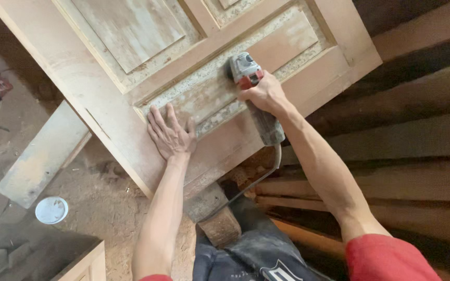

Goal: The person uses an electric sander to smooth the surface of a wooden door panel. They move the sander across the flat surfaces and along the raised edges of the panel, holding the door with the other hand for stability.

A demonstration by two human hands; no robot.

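While right hand [264, 93] is clamped on grinder [252, 88] w/ left hand [170, 136] flat, fingers apart, near door's [100, 99] bottom edge, a kick could skid the tool into it.

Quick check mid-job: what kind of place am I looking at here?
Most likely a woodworking shop. The right hand grips a power sander on a panelled wooden door, the left hand lies flat on it, and sawdust covers the floor.
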